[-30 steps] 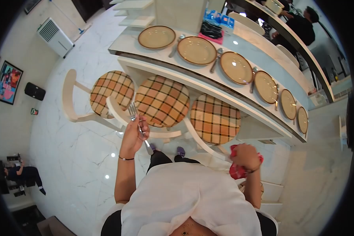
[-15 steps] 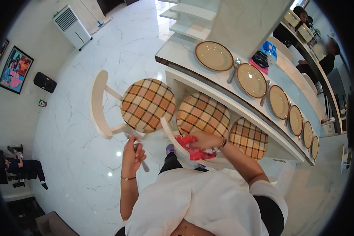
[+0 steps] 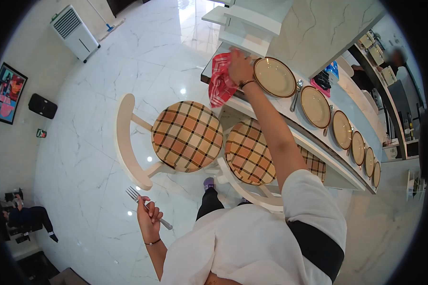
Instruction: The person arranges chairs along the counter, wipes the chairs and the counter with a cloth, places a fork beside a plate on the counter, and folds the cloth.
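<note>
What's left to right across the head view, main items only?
Framed picture, black speaker, white air cooler, fork in left hand, red cloth in right hand, leftmost plate, rightmost plate.

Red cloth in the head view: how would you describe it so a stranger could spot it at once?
Start at the long white counter with its row of plates, and go to the end beside the white shelves. There the right hand grips the red cloth. White stripes and loose folds set it apart from the smooth beige plate nearby.
</note>
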The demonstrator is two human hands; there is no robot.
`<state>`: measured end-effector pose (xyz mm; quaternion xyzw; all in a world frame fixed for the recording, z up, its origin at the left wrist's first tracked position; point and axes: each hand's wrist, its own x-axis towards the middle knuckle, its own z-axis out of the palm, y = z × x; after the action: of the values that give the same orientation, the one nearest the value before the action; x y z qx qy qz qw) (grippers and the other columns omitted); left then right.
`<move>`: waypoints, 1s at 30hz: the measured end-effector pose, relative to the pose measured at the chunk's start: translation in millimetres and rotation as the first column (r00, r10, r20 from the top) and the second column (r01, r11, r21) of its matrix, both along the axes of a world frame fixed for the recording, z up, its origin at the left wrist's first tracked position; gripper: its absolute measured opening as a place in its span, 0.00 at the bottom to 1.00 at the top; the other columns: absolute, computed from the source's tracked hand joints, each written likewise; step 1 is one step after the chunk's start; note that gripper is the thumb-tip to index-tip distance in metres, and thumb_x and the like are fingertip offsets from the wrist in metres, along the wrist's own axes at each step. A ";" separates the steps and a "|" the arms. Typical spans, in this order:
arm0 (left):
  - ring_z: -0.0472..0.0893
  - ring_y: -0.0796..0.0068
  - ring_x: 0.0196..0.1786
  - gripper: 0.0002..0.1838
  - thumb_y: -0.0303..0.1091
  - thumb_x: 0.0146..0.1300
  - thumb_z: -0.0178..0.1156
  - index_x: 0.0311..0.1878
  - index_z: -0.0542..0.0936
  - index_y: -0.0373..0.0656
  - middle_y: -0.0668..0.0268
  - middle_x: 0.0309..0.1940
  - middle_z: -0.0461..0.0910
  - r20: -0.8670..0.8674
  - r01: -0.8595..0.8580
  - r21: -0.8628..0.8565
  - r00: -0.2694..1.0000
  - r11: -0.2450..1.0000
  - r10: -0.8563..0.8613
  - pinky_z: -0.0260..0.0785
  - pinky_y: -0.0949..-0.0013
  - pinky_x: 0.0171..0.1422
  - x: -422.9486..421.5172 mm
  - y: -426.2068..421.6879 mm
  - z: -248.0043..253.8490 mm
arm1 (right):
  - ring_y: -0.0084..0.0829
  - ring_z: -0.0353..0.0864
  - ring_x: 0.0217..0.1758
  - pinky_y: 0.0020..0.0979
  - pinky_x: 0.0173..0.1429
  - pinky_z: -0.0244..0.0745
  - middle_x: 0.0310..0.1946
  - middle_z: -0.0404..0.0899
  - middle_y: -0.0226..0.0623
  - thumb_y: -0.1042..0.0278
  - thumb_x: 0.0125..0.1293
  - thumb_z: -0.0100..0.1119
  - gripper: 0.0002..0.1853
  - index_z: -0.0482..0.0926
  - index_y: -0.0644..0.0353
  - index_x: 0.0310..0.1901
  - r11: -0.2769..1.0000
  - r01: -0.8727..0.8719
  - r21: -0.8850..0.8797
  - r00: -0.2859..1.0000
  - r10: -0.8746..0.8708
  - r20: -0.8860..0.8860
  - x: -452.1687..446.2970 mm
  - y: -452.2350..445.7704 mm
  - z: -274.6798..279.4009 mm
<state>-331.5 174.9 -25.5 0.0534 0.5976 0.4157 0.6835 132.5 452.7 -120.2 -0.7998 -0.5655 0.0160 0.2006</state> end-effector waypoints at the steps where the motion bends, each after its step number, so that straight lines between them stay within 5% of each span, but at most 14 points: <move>1: 0.46 0.85 0.12 0.18 0.52 0.76 0.43 0.36 0.69 0.50 0.76 0.12 0.52 -0.008 0.011 -0.014 1.000 1.000 -0.011 0.39 0.77 0.18 2.2 1.8 -0.2 | 0.60 0.62 0.69 0.65 0.64 0.60 0.71 0.59 0.50 0.51 0.66 0.51 0.29 0.66 0.48 0.68 0.998 -0.001 -0.060 0.982 0.012 0.188 -17.6 -2.4 -1.6; 2: 0.46 0.85 0.13 0.18 0.52 0.76 0.44 0.35 0.69 0.49 0.76 0.12 0.52 -0.012 0.027 -0.030 1.000 0.999 -0.027 0.39 0.77 0.18 3.5 2.7 0.4 | 0.56 0.51 0.76 0.72 0.68 0.45 0.73 0.56 0.48 0.45 0.66 0.48 0.32 0.65 0.48 0.70 0.999 -0.033 -0.015 0.978 0.036 0.207 -30.1 -4.8 -16.6; 5: 0.47 0.85 0.13 0.18 0.50 0.76 0.44 0.35 0.69 0.48 0.76 0.12 0.52 -0.034 0.043 -0.072 0.998 0.996 -0.046 0.40 0.77 0.18 9.7 3.4 0.6 | 0.57 0.49 0.77 0.66 0.74 0.37 0.73 0.58 0.48 0.39 0.66 0.46 0.36 0.65 0.54 0.70 0.995 -0.102 0.013 0.924 0.090 0.371 -41.2 -17.7 -67.8; 14: 0.51 0.84 0.16 0.16 0.47 0.77 0.44 0.41 0.70 0.44 0.74 0.14 0.55 -0.049 0.090 -0.058 0.994 0.994 -0.093 0.44 0.77 0.21 2.4 -10.5 -3.1 | 0.48 0.45 0.79 0.61 0.77 0.33 0.75 0.55 0.39 0.40 0.66 0.41 0.34 0.66 0.47 0.70 0.975 0.094 -0.202 0.986 -0.063 0.152 28.1 66.4 -80.6; 16: 0.53 0.84 0.17 0.15 0.45 0.77 0.45 0.41 0.70 0.43 0.73 0.16 0.57 -0.068 0.102 -0.059 0.992 0.993 -0.106 0.46 0.76 0.22 10.7 -14.7 -0.7 | 0.47 0.49 0.78 0.62 0.74 0.44 0.72 0.59 0.44 0.37 0.65 0.42 0.35 0.65 0.47 0.69 0.933 0.087 -0.348 0.989 -0.040 0.139 23.5 70.9 -65.6; 19: 0.56 0.83 0.20 0.14 0.42 0.76 0.46 0.40 0.70 0.41 0.72 0.20 0.60 -0.012 0.175 -0.014 0.984 0.984 -0.176 0.49 0.76 0.24 20.6 -11.6 -1.6 | 0.51 0.67 0.63 0.53 0.66 0.61 0.56 0.72 0.52 0.40 0.62 0.52 0.30 0.78 0.60 0.53 0.986 -0.167 -0.021 0.890 0.160 0.426 -24.0 20.2 -28.9; 21: 0.58 0.82 0.21 0.13 0.40 0.77 0.45 0.37 0.69 0.43 0.72 0.22 0.63 0.082 0.255 0.039 0.963 0.966 -0.257 0.52 0.76 0.24 31.9 -1.9 -9.0 | 0.48 0.74 0.52 0.49 0.59 0.67 0.48 0.73 0.51 0.51 0.61 0.55 0.24 0.77 0.63 0.51 0.907 -0.362 0.214 0.899 0.400 -0.177 -60.5 -44.2 -33.2; 22: 0.58 0.82 0.21 0.13 0.40 0.77 0.45 0.37 0.69 0.43 0.72 0.22 0.63 0.101 0.308 0.050 0.945 0.950 -0.312 0.52 0.76 0.24 43.5 4.4 -10.9 | 0.47 0.73 0.54 0.49 0.61 0.67 0.54 0.72 0.49 0.53 0.63 0.56 0.29 0.70 0.61 0.62 0.849 -0.529 -0.018 0.816 0.502 -0.288 -75.2 -97.5 -8.6; 23: 0.59 0.81 0.21 0.14 0.41 0.77 0.44 0.35 0.69 0.43 0.71 0.21 0.64 0.098 0.342 0.092 0.931 0.935 -0.350 0.53 0.76 0.24 55.8 11.9 -8.6 | 0.49 0.72 0.57 0.48 0.62 0.67 0.58 0.70 0.51 0.48 0.66 0.54 0.36 0.60 0.60 0.70 0.757 -0.622 0.200 0.723 0.653 -0.224 -88.8 -150.4 -24.0; 24: 0.61 0.81 0.21 0.16 0.41 0.77 0.44 0.34 0.69 0.43 0.70 0.21 0.65 0.090 0.376 0.132 0.917 0.917 -0.388 0.54 0.76 0.24 68.0 18.0 -6.4 | 0.49 0.68 0.64 0.46 0.65 0.66 0.62 0.66 0.57 0.43 0.70 0.49 0.38 0.57 0.63 0.71 0.700 -0.713 0.021 0.651 0.673 -0.352 -93.4 -200.0 -16.8; 26: 0.64 0.81 0.20 0.18 0.44 0.77 0.45 0.31 0.69 0.44 0.70 0.19 0.67 -0.023 0.496 0.173 0.865 0.851 -0.501 0.57 0.77 0.24 98.4 29.8 -5.9 | 0.51 0.65 0.68 0.42 0.69 0.63 0.66 0.62 0.59 0.38 0.71 0.46 0.41 0.54 0.65 0.72 0.450 -0.834 -0.318 0.504 0.387 -0.772 -77.4 -279.5 24.8; 27: 0.64 0.81 0.20 0.19 0.45 0.77 0.45 0.31 0.69 0.44 0.70 0.18 0.67 -0.122 0.568 0.167 0.823 0.806 -0.555 0.56 0.77 0.24 112.0 34.5 -7.5 | 0.50 0.68 0.65 0.41 0.68 0.64 0.63 0.67 0.56 0.36 0.70 0.47 0.41 0.56 0.62 0.72 0.581 -0.800 -0.150 0.376 0.291 -0.880 -69.0 -330.7 21.1; 29: 0.63 0.85 0.20 0.19 0.45 0.77 0.47 0.30 0.70 0.45 0.74 0.18 0.67 -0.333 0.756 0.223 0.653 0.616 -0.680 0.53 0.79 0.23 136.9 44.4 -17.2 | 0.48 0.71 0.64 0.40 0.69 0.63 0.61 0.72 0.52 0.35 0.67 0.52 0.41 0.59 0.56 0.72 0.429 -0.832 -0.352 0.366 -0.054 -0.929 -46.0 -402.8 41.0; 30: 0.63 0.87 0.20 0.18 0.45 0.77 0.47 0.30 0.70 0.46 0.75 0.18 0.66 -0.407 0.825 0.226 0.563 0.518 -0.719 0.52 0.80 0.23 148.7 48.6 -26.6 | 0.44 0.73 0.63 0.40 0.67 0.64 0.57 0.76 0.47 0.40 0.65 0.56 0.36 0.65 0.53 0.69 0.556 -0.698 -0.451 0.551 0.015 -0.835 -37.3 -448.1 56.0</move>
<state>-182.8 223.5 -52.1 0.5056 0.4980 0.1639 0.6853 95.2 4.6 -64.2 -0.5689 -0.5337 0.6231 0.0577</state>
